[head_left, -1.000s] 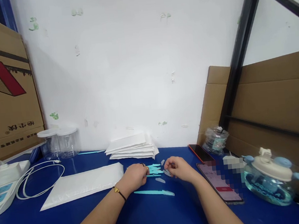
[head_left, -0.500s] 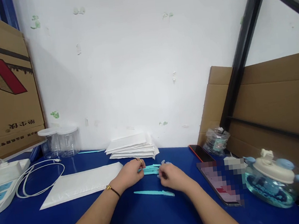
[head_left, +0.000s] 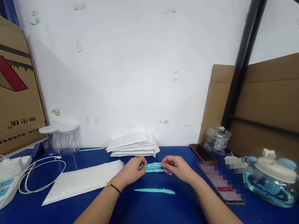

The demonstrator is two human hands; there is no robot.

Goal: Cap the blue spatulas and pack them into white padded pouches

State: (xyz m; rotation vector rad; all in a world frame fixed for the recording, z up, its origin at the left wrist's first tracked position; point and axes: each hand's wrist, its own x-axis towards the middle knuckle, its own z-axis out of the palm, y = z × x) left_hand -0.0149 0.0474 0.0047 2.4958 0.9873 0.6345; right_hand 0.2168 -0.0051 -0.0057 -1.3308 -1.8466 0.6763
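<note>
While a small bundle of turquoise plastic sticks (head_left: 152,167) is held just above the bench (head_left: 139,220) near its middle, toward the far edge, it is pinched at one end by the left hand (head_left: 132,171) and at the other by the right hand (head_left: 177,167). Both grips are closed on the bundle: left fingers curled over its left end, right fingertips nipped on its right end. What the sticks are exactly cannot be told at this size.

One loose stick (head_left: 154,191) of the same colour lies flat on the bench, just nearer the front edge and apart from both hands. Judged from this, the gathering is mostly done; the loose stick is not yet in the bundle.

Against the picture half a second back, the right hand is seen shifted slightly rightward along the bundle, and the sticks look more closely aligned; a second back they were fanned out with small pale pieces beside them.

Further out: a white padded envelope (head_left: 83,181) lies left of the hands, a stack of envelopes (head_left: 133,145) at the far edge, two clear jars (head_left: 60,139) at the far left, a power strip (head_left: 1,177) with white cable at the left edge. Two phones (head_left: 220,184) and a water bottle (head_left: 273,181) are noted to the right.
</note>
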